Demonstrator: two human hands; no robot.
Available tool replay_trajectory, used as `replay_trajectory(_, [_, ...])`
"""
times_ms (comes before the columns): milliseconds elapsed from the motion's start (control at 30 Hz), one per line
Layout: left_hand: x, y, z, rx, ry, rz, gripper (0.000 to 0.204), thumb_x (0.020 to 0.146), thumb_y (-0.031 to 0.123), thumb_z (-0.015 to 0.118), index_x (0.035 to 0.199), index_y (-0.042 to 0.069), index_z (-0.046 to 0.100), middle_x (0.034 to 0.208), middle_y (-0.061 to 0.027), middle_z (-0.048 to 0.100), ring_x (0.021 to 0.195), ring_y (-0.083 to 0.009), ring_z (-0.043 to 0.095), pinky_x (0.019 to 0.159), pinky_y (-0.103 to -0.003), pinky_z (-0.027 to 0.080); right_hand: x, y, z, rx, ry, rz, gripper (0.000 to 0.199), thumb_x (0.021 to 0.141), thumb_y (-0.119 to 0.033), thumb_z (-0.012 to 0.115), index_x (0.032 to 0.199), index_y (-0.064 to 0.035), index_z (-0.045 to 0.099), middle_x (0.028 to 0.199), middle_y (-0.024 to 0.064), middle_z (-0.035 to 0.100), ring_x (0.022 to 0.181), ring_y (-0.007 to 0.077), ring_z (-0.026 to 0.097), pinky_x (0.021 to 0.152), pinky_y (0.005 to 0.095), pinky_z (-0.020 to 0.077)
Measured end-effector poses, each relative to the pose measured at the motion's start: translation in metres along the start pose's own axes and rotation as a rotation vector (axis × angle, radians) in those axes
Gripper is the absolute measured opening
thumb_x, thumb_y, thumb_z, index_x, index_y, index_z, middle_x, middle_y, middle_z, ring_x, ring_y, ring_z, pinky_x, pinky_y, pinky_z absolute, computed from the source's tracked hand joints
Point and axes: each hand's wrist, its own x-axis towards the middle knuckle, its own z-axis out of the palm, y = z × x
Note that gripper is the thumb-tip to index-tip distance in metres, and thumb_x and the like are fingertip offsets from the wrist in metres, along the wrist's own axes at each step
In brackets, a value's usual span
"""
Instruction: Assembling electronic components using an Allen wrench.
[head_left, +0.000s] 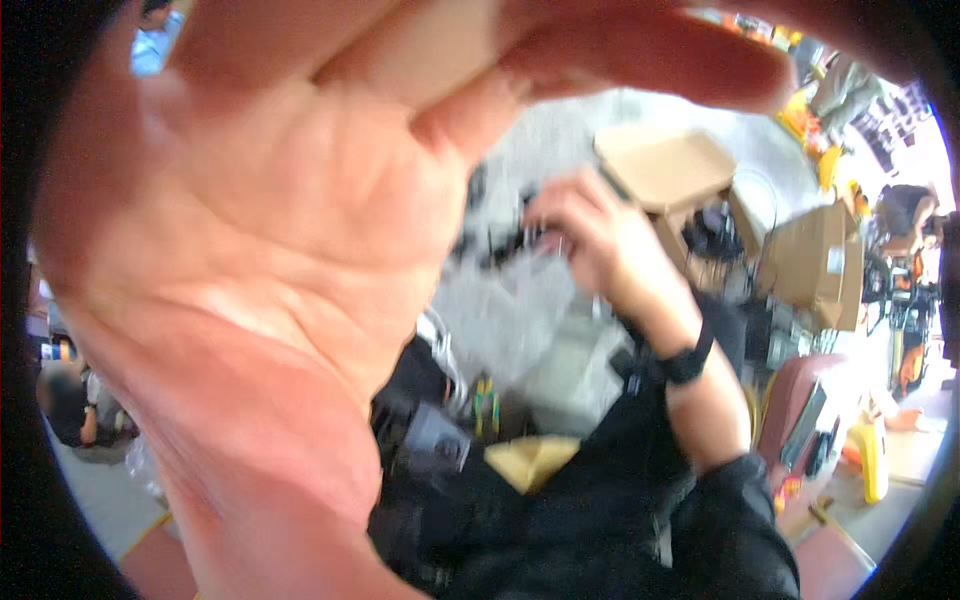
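Very close up, my left hand (270, 230) fills the left and upper part of the view, palm showing and nothing in it. Its fingers reach past the top edge, with one stretched across to the right. Farther off, my right hand (590, 235), with a black band on the wrist, is over a grey surface (490, 310). Those fingers are bent together and blurred. Small dark parts (505, 245) lie right beside the fingertips; whether any is held is hidden.
An open cardboard box (670, 165) with dark contents stands beyond my right hand, beside another carton (815, 265). Pliers with green and yellow handles (487, 405) and a pale yellow piece (530, 460) lie nearer me. Another person (75, 405) is at the far left.
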Motion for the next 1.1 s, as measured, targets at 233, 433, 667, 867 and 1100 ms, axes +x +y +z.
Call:
replay_trajectory(233, [0.027,-0.005,-0.057,0.357,0.114,-0.123,0.055,0.088,0.015,0.069,0.132,0.005,0.037,0.117,-0.0230,0.055,0.097,-0.0330,0.061,0.079,-0.040,0.051,0.000,-0.018,-0.002,0.033,-0.055,0.020,0.034,0.077,0.001,0.065,0.108,-0.0112,0.063,0.110,0.0044,0.060,0.071,0.0255,0.068,0.055,0.0358,0.0550])
replay_trajectory(433, [0.014,0.011,-0.052,0.363,0.175,-0.090,0.047,0.088,0.014,0.070,0.125,0.007,0.043,0.110,-0.0202,0.057,0.091,-0.0318,0.061,0.075,-0.039,0.052,-0.004,-0.014,0.004,-0.042,-0.102,-0.023,0.034,0.079,0.000,0.066,0.110,-0.0124,0.064,0.109,0.0042,0.061,0.069,0.0244,0.067,0.054,0.0346,0.0550])
replay_trajectory(667, [-0.003,0.049,-0.021,0.212,0.297,-0.010,0.037,0.088,0.014,0.071,0.117,0.008,0.049,0.102,-0.0170,0.060,0.084,-0.0304,0.062,0.071,-0.038,0.053,-0.008,-0.013,0.003,-0.027,-0.014,-0.053,0.033,0.078,0.000,0.066,0.108,-0.0121,0.063,0.111,0.0043,0.060,0.076,0.0261,0.068,0.059,0.0363,0.0544])
replay_trajectory(867, [-0.001,0.069,0.023,-0.108,0.422,0.178,0.029,0.088,0.013,0.072,0.111,0.010,0.054,0.095,-0.0142,0.062,0.078,-0.0292,0.063,0.067,-0.038,0.054,0.002,-0.015,0.003,0.031,-0.044,-0.022,0.031,0.080,0.000,0.066,0.108,-0.0111,0.063,0.108,0.0049,0.059,0.076,0.0271,0.067,0.059,0.0370,0.0551])
replay_trajectory(1100, [0.019,0.067,0.085,-0.186,0.367,0.432,0.019,0.088,0.011,0.072,0.105,0.012,0.063,0.090,-0.0136,0.065,0.072,-0.0258,0.063,0.061,-0.033,0.052,-0.001,-0.011,0.008,0.035,-0.101,-0.003,0.027,0.082,-0.005,0.067,0.108,-0.0117,0.062,0.110,0.0049,0.059,0.073,0.0292,0.067,0.059,0.0383,0.0551])
